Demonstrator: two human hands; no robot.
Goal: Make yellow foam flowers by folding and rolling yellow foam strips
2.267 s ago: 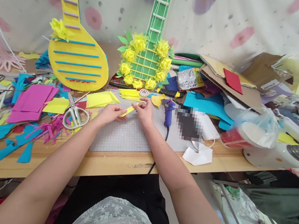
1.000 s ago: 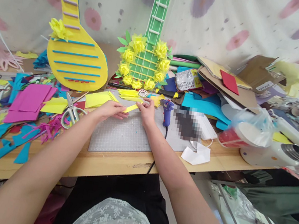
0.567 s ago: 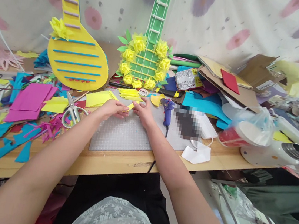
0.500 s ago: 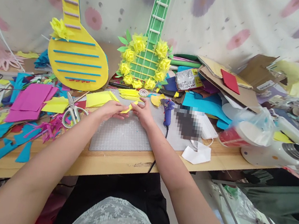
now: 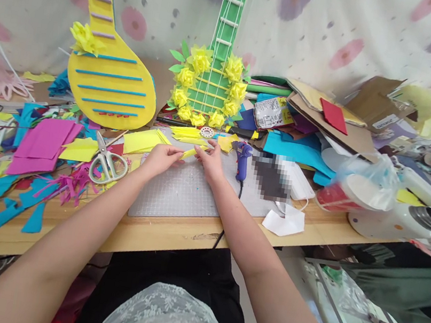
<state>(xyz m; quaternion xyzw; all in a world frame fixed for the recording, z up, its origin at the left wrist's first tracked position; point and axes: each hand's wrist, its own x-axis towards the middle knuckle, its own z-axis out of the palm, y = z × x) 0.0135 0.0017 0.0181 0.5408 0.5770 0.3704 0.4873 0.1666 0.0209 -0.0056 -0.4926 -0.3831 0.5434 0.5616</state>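
Between my two hands, above the grey cutting mat (image 5: 178, 194), stretches a small strip of yellow paper (image 5: 193, 151). My left hand (image 5: 163, 159) pinches its left end, and my right hand (image 5: 209, 160) grips the right end between thumb and fingers. Just beyond them lie more cut yellow strips (image 5: 187, 134) and a white disc with holes (image 5: 206, 132). A blue glue gun (image 5: 242, 161) stands on the mat to the right of my right hand. Left of my left hand are folded yellow sheets (image 5: 143, 141) and scissors (image 5: 108, 162).
Behind the mat stand a green paper guitar (image 5: 215, 83) ringed with yellow flowers and a yellow paper lute shape (image 5: 111, 86). Magenta sheets (image 5: 41, 146) and blue scraps lie left. To the right are a white bottle (image 5: 388, 224) and a bagged cup (image 5: 352, 193).
The yellow strip now looks longer and flatter between my hands, which have moved slightly apart. The view has shifted a little; the other things lie where they were.
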